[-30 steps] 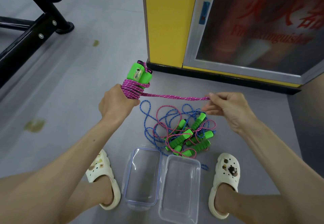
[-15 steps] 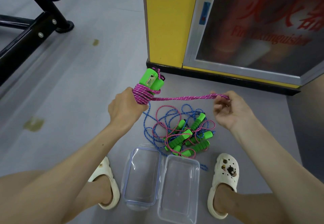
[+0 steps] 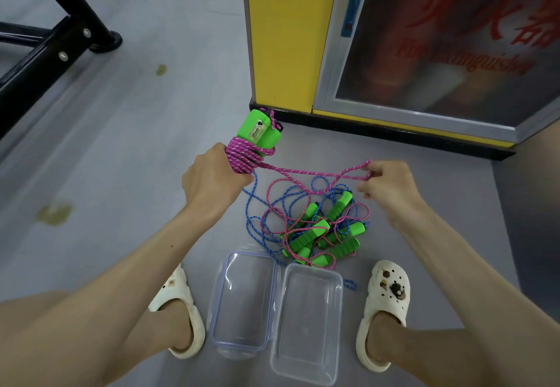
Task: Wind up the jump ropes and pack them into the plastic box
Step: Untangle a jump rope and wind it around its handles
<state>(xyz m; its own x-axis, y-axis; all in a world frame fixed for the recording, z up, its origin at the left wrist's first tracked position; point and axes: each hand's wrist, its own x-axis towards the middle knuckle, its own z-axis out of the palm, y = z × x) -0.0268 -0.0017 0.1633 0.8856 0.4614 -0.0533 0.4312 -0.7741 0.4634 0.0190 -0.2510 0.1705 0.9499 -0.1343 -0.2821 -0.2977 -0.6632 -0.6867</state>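
Your left hand [image 3: 212,180] grips a pair of green handles [image 3: 257,130], held upright above the floor [image 3: 136,159]. Its fingers are curled round them, though you see mostly the back of the hand and the fingertips are hidden. The pink jump rope [image 3: 245,158] is wound in tight turns around the handles, touching the top of that fist, and the handle ends stick up beyond the coil.

From the coil a loose strand [image 3: 306,171] runs across to your right hand [image 3: 391,186], sagging a little on the way. The thumb and forefinger of your right fingers [image 3: 375,171] pinch a small loop of it. The other fingers are loosely curled beneath and hold nothing.

Below and between your two sets of fingers, on the floor, lies a tangled pile of jump ropes [image 3: 321,229]: blue and pink cords around several green foam handles.

Nearer you than the pile, the clear plastic box [image 3: 307,326] sits open on the floor, under your right fingers. Its lid [image 3: 244,298] lies just beside it on the left, and one blue cord reaches the box's far corner. Your cream slippers [image 3: 385,305] flank the box and lid.

Beyond your fingers stand a yellow pillar [image 3: 285,35] and a fire extinguisher cabinet [image 3: 439,53]. A black metal frame [image 3: 45,53] is well off to the left.
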